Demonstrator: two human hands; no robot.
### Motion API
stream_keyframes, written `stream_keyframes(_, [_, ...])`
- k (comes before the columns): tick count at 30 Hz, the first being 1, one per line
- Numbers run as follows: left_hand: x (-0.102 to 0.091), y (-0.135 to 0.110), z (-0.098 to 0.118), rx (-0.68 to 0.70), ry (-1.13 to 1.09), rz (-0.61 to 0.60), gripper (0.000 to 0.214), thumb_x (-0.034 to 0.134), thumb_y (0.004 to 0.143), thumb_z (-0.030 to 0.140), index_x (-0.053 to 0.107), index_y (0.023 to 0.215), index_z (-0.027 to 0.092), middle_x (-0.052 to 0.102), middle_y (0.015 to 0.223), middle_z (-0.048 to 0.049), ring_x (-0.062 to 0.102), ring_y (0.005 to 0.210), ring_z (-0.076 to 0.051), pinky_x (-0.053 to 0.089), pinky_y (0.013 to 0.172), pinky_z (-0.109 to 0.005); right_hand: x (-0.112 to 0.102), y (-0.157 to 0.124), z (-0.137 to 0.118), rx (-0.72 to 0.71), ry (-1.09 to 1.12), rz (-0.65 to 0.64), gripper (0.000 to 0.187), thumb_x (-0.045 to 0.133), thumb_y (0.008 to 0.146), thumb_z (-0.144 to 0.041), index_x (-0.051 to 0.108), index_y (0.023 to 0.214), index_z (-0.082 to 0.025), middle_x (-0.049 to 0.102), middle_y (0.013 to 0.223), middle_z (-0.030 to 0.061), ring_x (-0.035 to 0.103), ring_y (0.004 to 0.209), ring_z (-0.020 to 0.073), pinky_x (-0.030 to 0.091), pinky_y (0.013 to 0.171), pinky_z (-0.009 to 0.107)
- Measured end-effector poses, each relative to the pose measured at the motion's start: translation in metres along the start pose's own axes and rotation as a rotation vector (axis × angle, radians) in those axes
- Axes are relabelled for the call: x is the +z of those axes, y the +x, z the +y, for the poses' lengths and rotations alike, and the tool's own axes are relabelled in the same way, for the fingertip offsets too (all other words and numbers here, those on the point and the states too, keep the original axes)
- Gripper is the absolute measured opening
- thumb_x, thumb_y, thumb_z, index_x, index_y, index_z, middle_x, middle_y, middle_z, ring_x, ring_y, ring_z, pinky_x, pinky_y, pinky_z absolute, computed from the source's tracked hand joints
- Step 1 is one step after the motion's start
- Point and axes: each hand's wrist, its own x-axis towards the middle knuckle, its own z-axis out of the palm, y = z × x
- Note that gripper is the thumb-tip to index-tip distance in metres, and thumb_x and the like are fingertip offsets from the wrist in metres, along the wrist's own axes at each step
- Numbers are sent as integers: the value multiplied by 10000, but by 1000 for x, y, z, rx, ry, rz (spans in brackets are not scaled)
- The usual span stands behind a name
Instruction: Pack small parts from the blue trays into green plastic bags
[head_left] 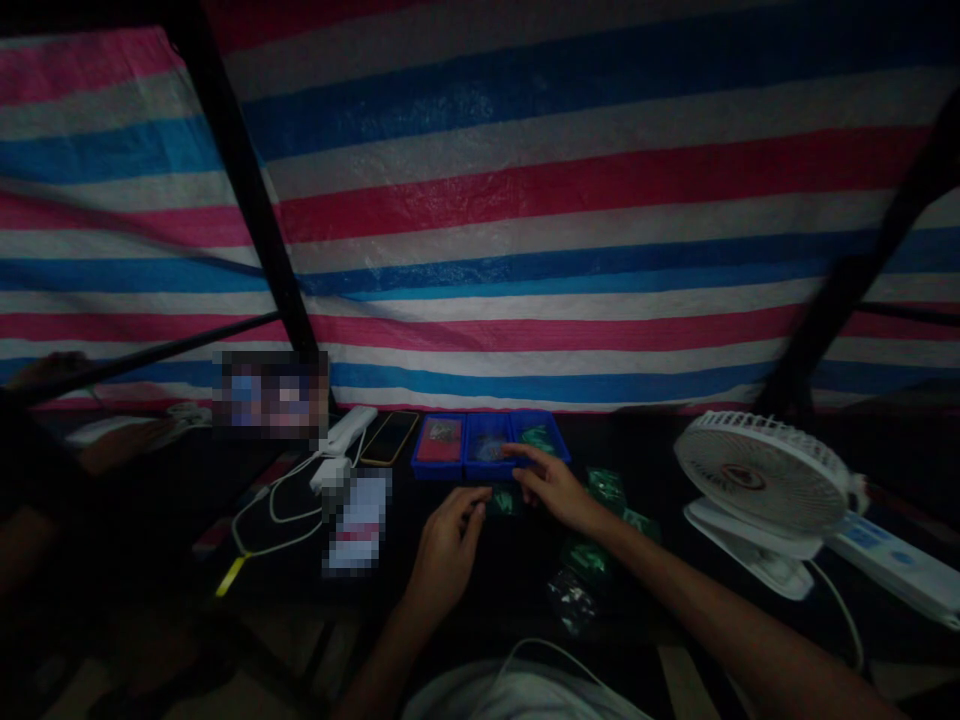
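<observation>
My right hand (pixel 551 487) reaches over a blue divided tray (pixel 487 470), its fingers spread and its index finger above the middle compartment. A red-lined section (pixel 441 440) fills the tray's left compartment, and green packets (pixel 538 437) lie in its right one. My left hand (pixel 446 550) hangs curled just in front of the tray, close to a small green packet (pixel 504 501). Whether it holds anything is hidden in the dim light. More green packets (pixel 606 487) and a clear plastic bag (pixel 571 600) lie on the dark table to the right of my left hand.
A white clip-on fan (pixel 761 478) and a power strip (pixel 892 565) stand at the right. A phone (pixel 388 438), white chargers (pixel 349 430) and tangled cables lie left of the tray. A co-worker's arm (pixel 120 445) shows at far left, before a striped tarpaulin (pixel 525 220).
</observation>
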Motion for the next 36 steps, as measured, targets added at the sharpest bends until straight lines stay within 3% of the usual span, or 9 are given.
stream_keyframes(13, [-2, -1, 12, 52, 30, -56, 263, 525, 1053, 295, 767, 1146, 248, 750, 1162, -68, 712, 1080, -220, 554, 932, -335, 0, 0, 5, 58, -13, -23, 660, 633, 956, -441, 449, 1545, -207, 592, 630, -51, 548, 507, 132, 429, 469, 219])
stream_keyframes(19, [-3, -1, 11, 69, 75, -65, 275, 501, 1067, 289, 755, 1161, 242, 749, 1175, -71, 695, 1105, -222, 535, 1004, -379, 0, 0, 2, -25, -33, 25, 537, 651, 947, -449, 539, 1426, -232, 623, 920, 11, 577, 586, 109, 442, 459, 210])
stream_keyframes(27, [3, -6, 4, 76, 369, -165, 307, 604, 1024, 328, 708, 1311, 292, 658, 1461, -59, 564, 1324, -303, 439, 1118, -562, -1, 1, 3, -26, -37, 29, 409, 640, 955, -462, 607, 1274, -206, 531, 704, -46, 556, 573, 135, 437, 490, 228])
stream_keyframes(33, [2, -7, 10, 72, 398, -176, 144, 693, 976, 301, 728, 1113, 277, 682, 1428, -52, 573, 1301, -318, 440, 1080, -556, -1, 0, 0, -11, -45, 19, 382, 638, 953, -470, 613, 1244, -222, 541, 677, -53, 535, 535, 132, 403, 487, 229])
stream_keyframes(36, [1, -8, 9, 102, 402, -222, 209, 681, 983, 280, 695, 1191, 292, 631, 1496, -41, 549, 1332, -312, 427, 1095, -545, -1, 0, -2, -22, -53, 10, 356, 640, 954, -481, 637, 1192, -216, 547, 683, -48, 540, 543, 130, 401, 497, 229])
